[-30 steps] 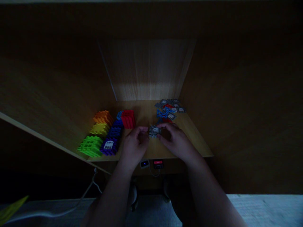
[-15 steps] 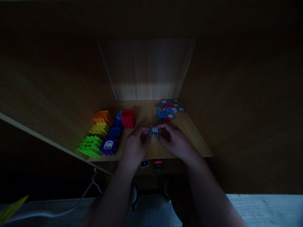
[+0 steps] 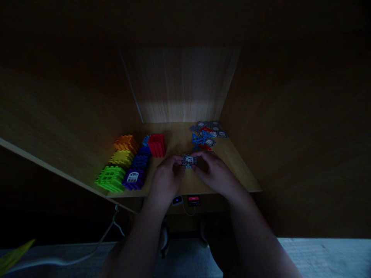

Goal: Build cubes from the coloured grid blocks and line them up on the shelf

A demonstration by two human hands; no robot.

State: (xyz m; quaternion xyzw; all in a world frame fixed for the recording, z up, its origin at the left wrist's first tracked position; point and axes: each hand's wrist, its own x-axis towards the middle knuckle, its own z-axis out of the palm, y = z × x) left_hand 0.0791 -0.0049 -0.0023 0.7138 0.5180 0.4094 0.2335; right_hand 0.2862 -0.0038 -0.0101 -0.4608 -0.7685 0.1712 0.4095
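Between my hands is a grey interlocking building block with notched edges and a white arched window in it. My left hand pinches its left edge with thumb and fingers. From the right, my right hand grips the opposite edge. Beyond my right hand lies a loose heap of flat pieces: blue ones, grey ones with white windows, and some red ones. To the left of my left hand stands a red stack of the same notched pieces.
Sorted stacks line the left side: orange, yellow, green and purple with a white window. Wooden panels enclose the shelf. Below its front edge sit two small devices, one with a red screen, and a cable.
Both hands stay almost in place. The grey block is tilted very slightly, its window facing a little more toward me. The stacks and the heap have not moved.
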